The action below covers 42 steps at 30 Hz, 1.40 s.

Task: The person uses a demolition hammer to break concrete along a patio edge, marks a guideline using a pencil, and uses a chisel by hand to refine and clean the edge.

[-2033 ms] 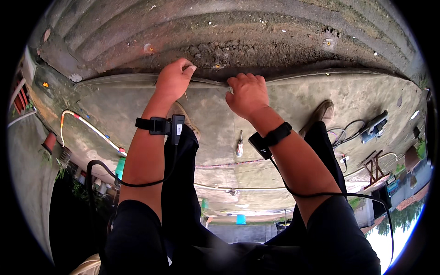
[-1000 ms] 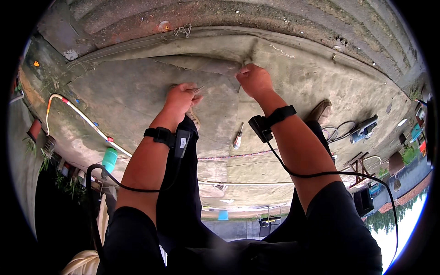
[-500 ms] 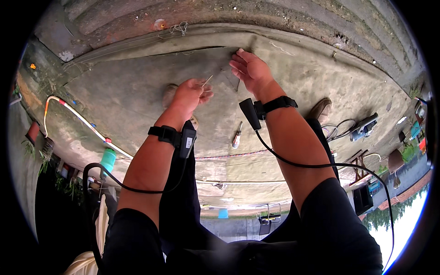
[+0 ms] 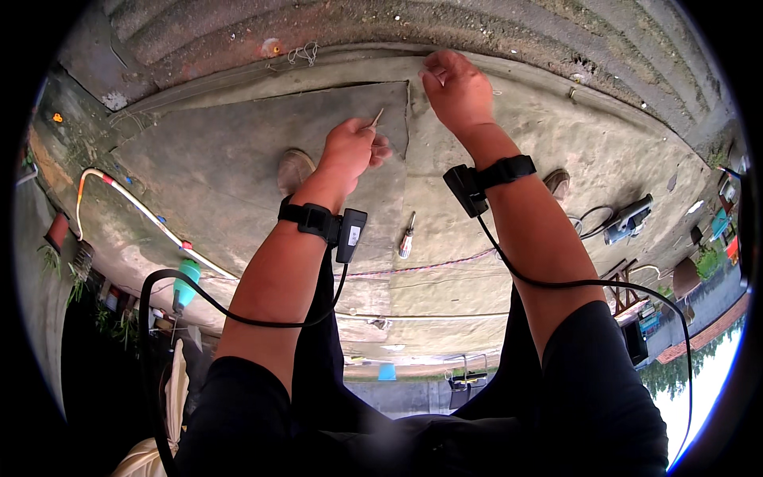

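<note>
A large grey-tan sheet, like canvas or tarpaulin, lies spread on the ground under both hands. My left hand is closed over the darker left part of it. A thin pointed metal piece, too small to name, sticks out between thumb and forefinger. To the right and farther off, my right hand is closed near the sheet's far edge, fingers curled to the thumb; what they hold, if anything, cannot be made out. A flap edge with a squared corner shows between the hands. A screwdriver lies nearer me.
A grey corded power tool lies at the right. A bent white pipe and a turquoise bottle-like thing are at the left. Ridged concrete runs beyond the sheet. My shoes stand on it. Cables hang from both wrist straps.
My right hand has moved right and slightly farther away, its fingers curling from spread to closed. My left hand has shifted a little right and away with the pointed piece. The flap's corner shows more.
</note>
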Tool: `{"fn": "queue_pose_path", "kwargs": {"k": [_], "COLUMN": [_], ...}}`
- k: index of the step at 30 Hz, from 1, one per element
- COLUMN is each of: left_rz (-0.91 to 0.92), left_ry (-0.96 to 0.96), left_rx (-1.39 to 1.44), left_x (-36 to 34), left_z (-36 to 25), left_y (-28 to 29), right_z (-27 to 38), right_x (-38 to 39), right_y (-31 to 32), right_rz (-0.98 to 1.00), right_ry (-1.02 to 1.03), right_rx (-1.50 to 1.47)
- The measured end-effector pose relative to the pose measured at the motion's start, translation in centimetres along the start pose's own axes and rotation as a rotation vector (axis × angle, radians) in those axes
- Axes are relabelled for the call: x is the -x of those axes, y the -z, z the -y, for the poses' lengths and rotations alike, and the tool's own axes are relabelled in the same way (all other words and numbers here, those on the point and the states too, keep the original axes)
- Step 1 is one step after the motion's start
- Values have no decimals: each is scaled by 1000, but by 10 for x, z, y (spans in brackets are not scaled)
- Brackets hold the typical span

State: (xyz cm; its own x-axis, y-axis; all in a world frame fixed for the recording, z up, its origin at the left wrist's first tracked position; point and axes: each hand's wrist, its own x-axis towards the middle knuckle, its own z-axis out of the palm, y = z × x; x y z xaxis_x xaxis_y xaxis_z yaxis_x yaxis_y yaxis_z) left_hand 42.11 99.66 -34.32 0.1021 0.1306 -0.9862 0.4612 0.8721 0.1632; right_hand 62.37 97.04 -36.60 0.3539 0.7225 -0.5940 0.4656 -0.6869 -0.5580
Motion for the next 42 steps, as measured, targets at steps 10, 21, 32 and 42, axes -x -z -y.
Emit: {"fn": "queue_pose_path", "kwargs": {"k": [10,21,32,42], "left_rz": [-42,-151,-222,-232], "left_ry": [3,-27,-73,-78], "left_rx": [66,57,151,253], "left_x": [-8,-27,-31,-32], "left_z": [-16,-14,-6,2], "left_y": [-27,-41,-55,-59], "right_z": [31,22,14,10], "right_x": [-19,-23,3,9], "right_y": [10,-6,-25,-25], "right_rz": [74,344,360,4], "right_ry": [238,257,203,271], "right_rx": [598,644,664,424]}}
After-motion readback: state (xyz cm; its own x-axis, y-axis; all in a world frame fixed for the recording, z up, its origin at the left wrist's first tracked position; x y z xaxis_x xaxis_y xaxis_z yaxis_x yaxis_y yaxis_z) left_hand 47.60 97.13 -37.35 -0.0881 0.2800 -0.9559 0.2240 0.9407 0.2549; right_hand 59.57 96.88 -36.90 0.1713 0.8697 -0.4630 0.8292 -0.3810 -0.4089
